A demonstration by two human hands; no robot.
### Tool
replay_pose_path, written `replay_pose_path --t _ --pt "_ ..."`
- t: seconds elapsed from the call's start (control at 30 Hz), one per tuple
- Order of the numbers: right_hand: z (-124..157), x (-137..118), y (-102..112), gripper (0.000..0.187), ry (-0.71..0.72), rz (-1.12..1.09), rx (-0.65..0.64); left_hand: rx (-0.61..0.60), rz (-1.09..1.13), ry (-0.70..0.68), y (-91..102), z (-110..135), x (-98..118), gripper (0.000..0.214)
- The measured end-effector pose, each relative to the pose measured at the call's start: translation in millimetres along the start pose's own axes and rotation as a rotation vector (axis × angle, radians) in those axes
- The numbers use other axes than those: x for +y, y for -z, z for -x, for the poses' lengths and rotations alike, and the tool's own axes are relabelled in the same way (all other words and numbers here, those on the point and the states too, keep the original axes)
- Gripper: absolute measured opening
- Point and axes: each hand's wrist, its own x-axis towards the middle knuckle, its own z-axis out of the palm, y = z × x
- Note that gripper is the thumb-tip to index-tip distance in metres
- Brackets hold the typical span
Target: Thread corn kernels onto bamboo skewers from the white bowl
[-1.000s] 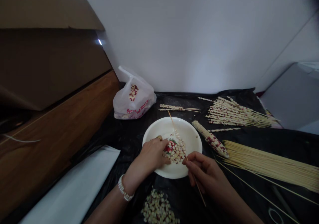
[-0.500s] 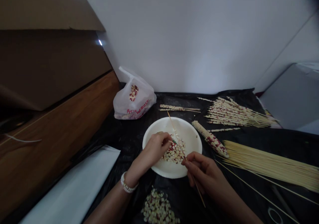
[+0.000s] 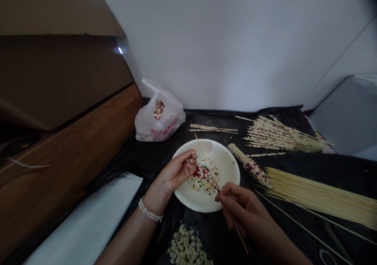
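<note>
Above the left side of a white bowl (image 3: pixel 229 170), my left hand (image 3: pixel 180 170) is turned palm up, its fingertips pinching a corn kernel (image 3: pixel 193 152). Loose corn kernels (image 3: pixel 210 178), cream and dark red, lie in the bowl, whose base has a red and green print. My right hand (image 3: pixel 240 206) is at the bowl's near right rim, thumb and fingers closed on a thin wooden skewer (image 3: pixel 238 231) that slants down toward me. Another skewer (image 3: pixel 198 141), with pale kernels at its lower end, leans on the far rim.
A partly stripped corn cob (image 3: pixel 250 166) lies right of the bowl, beside a bundle of bare skewers (image 3: pixel 318 194). Behind are threaded skewers (image 3: pixel 271 133) and a white plastic bag (image 3: pixel 160 119). A kernel pile (image 3: pixel 187 245) sits in front on black plastic sheeting (image 3: pixel 141 161).
My left hand has lifted from the kernels in the bowl and rolled palm up, a kernel now showing at its fingertips. My right hand has stayed nearly still with its skewer.
</note>
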Motion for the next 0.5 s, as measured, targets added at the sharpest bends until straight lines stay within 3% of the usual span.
replay_pose_path --t 0.2,0.5 --pt "3.0 0.3 -1.0 0.028 -0.031 -0.041 -0.079 0.060 -0.076 -0.206 -1.0 1.0 0.3 0.017" --pt "4.6 -2.0 -5.5 0.030 -0.136 -0.050 -0.172 0.075 0.057 -0.233 0.6 -1.3 4.7 0.017"
